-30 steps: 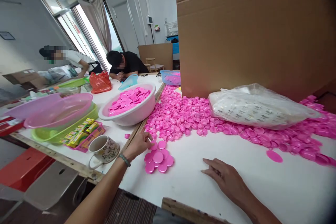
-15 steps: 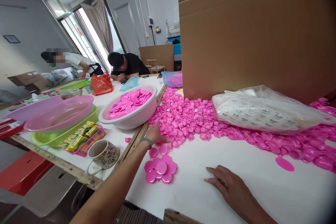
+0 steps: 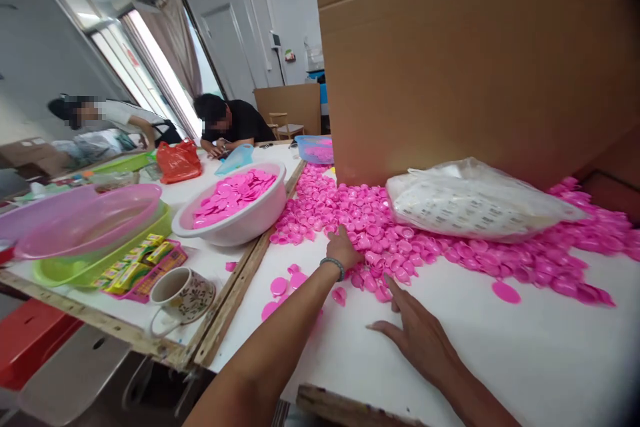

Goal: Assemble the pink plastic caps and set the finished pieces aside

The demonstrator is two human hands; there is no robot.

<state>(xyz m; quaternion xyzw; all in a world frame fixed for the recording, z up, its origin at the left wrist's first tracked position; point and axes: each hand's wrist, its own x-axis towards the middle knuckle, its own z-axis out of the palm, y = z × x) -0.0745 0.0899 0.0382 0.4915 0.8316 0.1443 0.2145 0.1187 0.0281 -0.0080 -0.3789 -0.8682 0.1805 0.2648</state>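
Small glossy pink plastic cups (image 3: 373, 210) lie in a wide heap on the white tabletop. At the heap's near edge, my left hand (image 3: 344, 250) reaches among the cups with its fingers apart; some fingertips are hidden, and I see nothing gripped. My right hand (image 3: 417, 327) is open just nearer to me, thumb and forefinger spread, the forefinger close to the heap's edge cups. Behind my left forearm sit several flat pink discs (image 3: 279, 287), partly covered by the arm. One pink oval disc (image 3: 506, 292) lies alone to the right.
A white basin (image 3: 235, 230) of pink discs stands left of the wooden edge strip (image 3: 230, 313). A floral mug (image 3: 187, 297) and a basket of small yellow boxes (image 3: 135, 267) are nearby. A clear bag (image 3: 470, 203) rests on the heap before a large cardboard box (image 3: 450, 80). Two people sit beyond.
My left hand has moved right along the heap's near edge, and some cups there have shifted right. My right hand has come up towards the heap. The view has turned slightly right.
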